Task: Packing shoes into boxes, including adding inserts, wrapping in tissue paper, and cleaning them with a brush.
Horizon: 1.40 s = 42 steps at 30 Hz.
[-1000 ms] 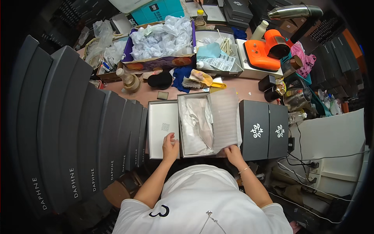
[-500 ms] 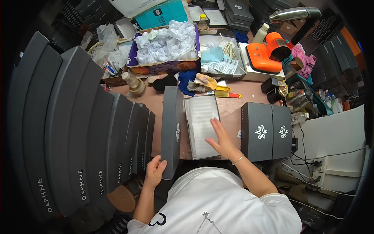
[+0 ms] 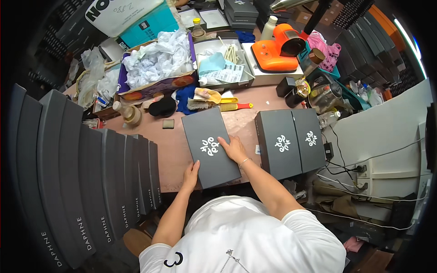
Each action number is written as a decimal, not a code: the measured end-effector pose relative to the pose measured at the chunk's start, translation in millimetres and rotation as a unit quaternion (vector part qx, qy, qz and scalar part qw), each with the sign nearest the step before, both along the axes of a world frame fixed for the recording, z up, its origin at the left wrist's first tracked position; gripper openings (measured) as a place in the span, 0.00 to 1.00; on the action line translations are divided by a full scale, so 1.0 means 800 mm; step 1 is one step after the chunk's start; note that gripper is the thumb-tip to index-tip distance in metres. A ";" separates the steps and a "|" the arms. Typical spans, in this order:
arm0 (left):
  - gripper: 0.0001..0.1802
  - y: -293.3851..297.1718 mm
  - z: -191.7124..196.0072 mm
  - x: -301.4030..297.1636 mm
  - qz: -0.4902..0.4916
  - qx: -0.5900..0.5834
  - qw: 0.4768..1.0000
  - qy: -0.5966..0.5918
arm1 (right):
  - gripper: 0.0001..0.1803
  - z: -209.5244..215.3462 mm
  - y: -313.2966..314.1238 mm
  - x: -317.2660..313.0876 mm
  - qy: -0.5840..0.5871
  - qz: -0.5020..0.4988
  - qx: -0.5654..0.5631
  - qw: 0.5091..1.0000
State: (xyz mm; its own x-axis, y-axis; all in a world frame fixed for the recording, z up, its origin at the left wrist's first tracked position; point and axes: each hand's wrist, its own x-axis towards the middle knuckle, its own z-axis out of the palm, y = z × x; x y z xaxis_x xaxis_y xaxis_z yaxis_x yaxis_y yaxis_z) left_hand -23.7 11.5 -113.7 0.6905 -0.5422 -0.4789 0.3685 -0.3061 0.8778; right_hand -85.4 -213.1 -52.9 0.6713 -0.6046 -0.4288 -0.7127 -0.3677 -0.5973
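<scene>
- Grey lid (image 3: 204,125), earlier upright, is now lying face-up, hiding everything beneath.
- Left hand (image 3: 190,176) is touching its left edge, right hand (image 3: 235,149) its top.
- Hidden fingers are leaving clamping unclear.

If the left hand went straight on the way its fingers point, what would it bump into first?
Most likely the closed grey box in the middle: the left hand seems to touch its left edge. Whether it would ride over the top or push the side is unclear.

Both forearms (image 3: 264,183) angle forward and inward, the right hand (image 3: 234,149) farther forward than the left hand (image 3: 190,176).
</scene>
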 end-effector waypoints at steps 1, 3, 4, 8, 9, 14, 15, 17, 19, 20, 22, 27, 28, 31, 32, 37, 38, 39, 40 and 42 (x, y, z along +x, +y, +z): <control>0.29 0.000 -0.003 0.003 -0.007 -0.002 0.999 0.042 | 0.34 -0.011 -0.005 -0.005 -0.056 -0.031 0.088 0.994; 0.31 -0.001 0.002 -0.002 -0.006 -0.016 0.998 0.066 | 0.36 -0.032 -0.005 -0.013 -0.161 -0.077 0.269 0.947; 0.32 -0.001 0.005 -0.005 0.001 -0.021 0.997 0.079 | 0.38 -0.029 0.003 -0.019 -0.231 -0.115 0.372 0.892; 0.38 0.017 0.102 -0.020 0.028 -0.119 0.952 0.279 | 0.41 0.066 -0.001 -0.050 -0.028 -0.088 0.463 0.881; 0.40 0.021 0.123 -0.011 -0.015 -0.133 0.937 0.323 | 0.42 0.074 0.002 -0.059 -0.077 -0.096 0.479 0.869; 0.44 0.003 0.213 0.009 -0.068 -0.113 0.912 0.388 | 0.46 0.085 0.006 -0.074 -0.211 -0.105 0.501 0.833; 0.44 0.003 0.214 0.011 -0.069 -0.112 0.914 0.385 | 0.46 0.087 0.011 -0.073 -0.226 -0.119 0.500 0.828; 0.45 0.003 0.211 0.013 -0.079 -0.103 0.915 0.383 | 0.46 0.086 0.023 -0.073 -0.256 -0.157 0.496 0.815; 0.45 0.001 0.210 0.014 -0.084 -0.094 0.916 0.380 | 0.42 0.082 0.025 -0.075 -0.264 -0.193 0.509 0.796; 0.45 0.002 0.209 0.013 -0.085 -0.087 0.917 0.380 | 0.39 0.081 0.028 -0.078 -0.267 -0.213 0.517 0.785; 0.48 0.002 0.209 0.015 -0.097 -0.087 0.914 0.383 | 0.39 0.083 0.035 -0.080 -0.285 -0.214 0.513 0.781; 0.50 0.002 0.220 0.003 -0.083 -0.081 0.927 0.358 | 0.37 0.082 0.038 -0.082 -0.301 -0.207 0.535 0.762; 0.49 0.001 0.222 0.000 -0.079 -0.084 0.929 0.353 | 0.37 0.081 0.036 -0.082 -0.300 -0.207 0.536 0.761; 0.48 -0.007 0.217 -0.013 -0.065 -0.078 0.933 0.346 | 0.37 0.066 0.030 -0.098 -0.307 -0.222 0.547 0.747; 0.47 -0.004 0.200 -0.013 -0.061 -0.069 0.933 0.347 | 0.37 0.057 0.033 -0.106 -0.319 -0.233 0.552 0.734; 0.41 -0.003 0.193 -0.043 -0.031 -0.141 0.941 0.307 | 0.45 0.044 0.086 -0.200 -0.392 -0.154 0.588 0.691; 0.40 -0.002 0.202 -0.053 -0.029 -0.153 0.940 0.305 | 0.47 0.035 0.099 -0.222 -0.370 -0.149 0.612 0.683; 0.39 0.000 0.209 -0.058 -0.019 -0.169 0.939 0.298 | 0.39 0.072 0.110 -0.244 -0.303 -0.183 0.567 0.744; 0.37 -0.010 0.214 -0.062 -0.001 -0.180 0.947 0.268 | 0.37 0.056 0.113 -0.270 -0.238 -0.114 0.546 0.795; 0.32 -0.039 0.222 -0.069 0.011 -0.226 0.951 0.210 | 0.33 0.034 0.110 -0.304 -0.173 -0.041 0.505 0.844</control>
